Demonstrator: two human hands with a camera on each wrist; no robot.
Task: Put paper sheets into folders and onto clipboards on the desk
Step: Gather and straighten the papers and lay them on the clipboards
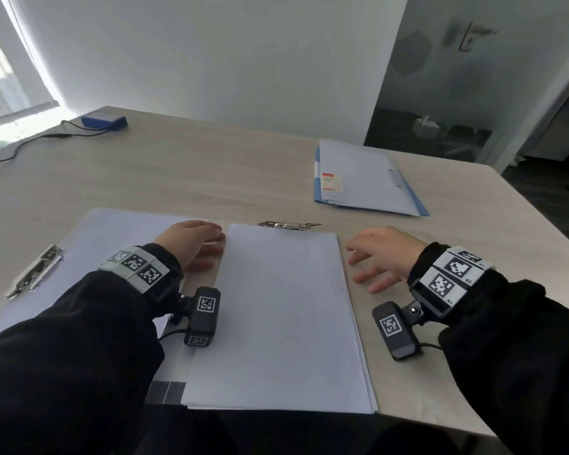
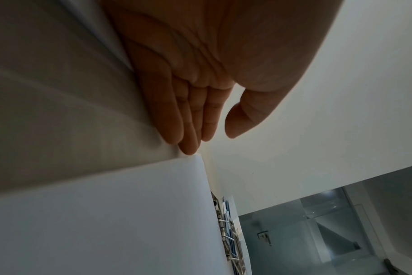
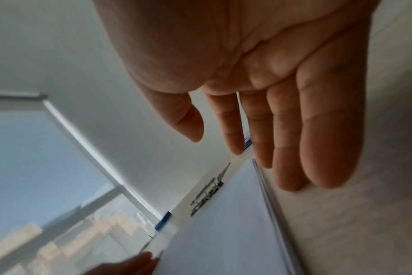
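A stack of white paper sheets (image 1: 281, 316) is lying on the pale wood-grain desk (image 1: 184, 172), its far edge just short of a silver metal clip (image 1: 289, 225). The left hand (image 1: 191, 243) is lying with straight, close-set fingers against the stack's left edge; the left wrist view shows the fingertips (image 2: 188, 147) touching the paper corner. The right hand (image 1: 380, 256) is hovering beside the right edge, fingers spread and relaxed, holding nothing. Only the head view is showing the blue folder with white sheets (image 1: 365, 180) lying well apart at far right.
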